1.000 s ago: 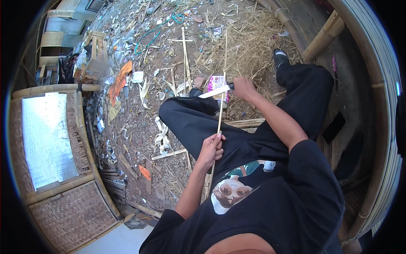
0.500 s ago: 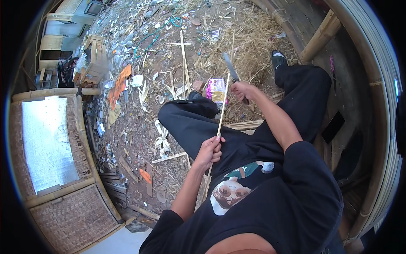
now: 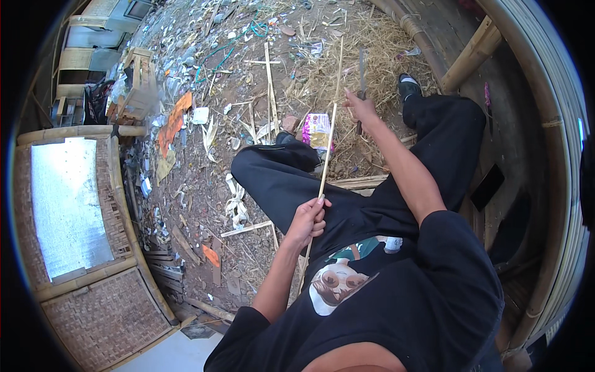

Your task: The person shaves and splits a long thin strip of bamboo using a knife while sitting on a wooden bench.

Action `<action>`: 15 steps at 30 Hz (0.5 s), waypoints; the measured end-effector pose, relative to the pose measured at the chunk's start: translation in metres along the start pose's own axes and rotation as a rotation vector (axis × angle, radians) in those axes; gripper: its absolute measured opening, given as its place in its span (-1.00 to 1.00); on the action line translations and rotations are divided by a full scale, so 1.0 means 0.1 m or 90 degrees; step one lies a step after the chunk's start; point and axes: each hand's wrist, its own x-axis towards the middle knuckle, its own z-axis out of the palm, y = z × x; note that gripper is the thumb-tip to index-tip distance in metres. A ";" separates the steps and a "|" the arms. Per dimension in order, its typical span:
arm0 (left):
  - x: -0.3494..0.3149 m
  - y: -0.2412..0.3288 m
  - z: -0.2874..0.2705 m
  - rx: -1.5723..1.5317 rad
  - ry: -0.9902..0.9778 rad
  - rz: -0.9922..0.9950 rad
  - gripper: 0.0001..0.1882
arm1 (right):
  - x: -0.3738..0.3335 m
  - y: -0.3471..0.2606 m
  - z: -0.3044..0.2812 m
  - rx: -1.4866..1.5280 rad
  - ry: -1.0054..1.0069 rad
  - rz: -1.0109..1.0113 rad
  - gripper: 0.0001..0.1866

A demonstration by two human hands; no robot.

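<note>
My left hand [image 3: 308, 220] is closed round a thin, pale bamboo strip [image 3: 328, 149], just above my lap. From there the strip slants up and away between my knees, while its lower end runs down past my shirt. In my right hand [image 3: 363, 113] is a knife [image 3: 362, 69], its blade pointing away from me and its dark handle showing below the fingers. One finger of that hand stretches toward the strip's side; I cannot tell whether it touches. The blade is apart from the strip, to its right.
Crossed bamboo strips [image 3: 269, 87] lie on the littered ground ahead, near a pink and yellow packet [image 3: 318, 131]. Dry straw [image 3: 378, 62] spreads at the far right. A woven bamboo panel [image 3: 105, 313] stands left, a bamboo post [image 3: 471, 53] right. A dark phone-like slab [image 3: 488, 187] lies beside my thigh.
The knife has swung from leaning left near the strip to pointing straight ahead, farther right. My right hand has shifted slightly away from me and stretched a finger. My left hand stays put.
</note>
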 end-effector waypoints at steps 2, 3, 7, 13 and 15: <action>0.00 -0.01 0.03 0.025 -0.002 -0.005 -0.75 | 0.10 0.09 -0.03 -0.051 0.028 -0.054 -0.69; 0.01 -0.01 0.03 0.026 -0.004 -0.007 -0.75 | 0.16 0.13 -0.04 -0.051 0.030 -0.053 -0.69; 0.04 -0.01 0.08 0.061 0.036 -0.006 -0.75 | 0.21 0.21 -0.03 -0.203 0.073 -0.148 -0.70; 0.08 -0.03 0.08 0.080 0.069 -0.010 -0.75 | 0.07 0.18 0.07 -0.368 0.120 -0.315 -0.73; 0.09 -0.05 0.11 0.089 0.076 -0.012 -0.75 | 0.12 0.19 0.01 -0.321 0.162 -0.216 -0.72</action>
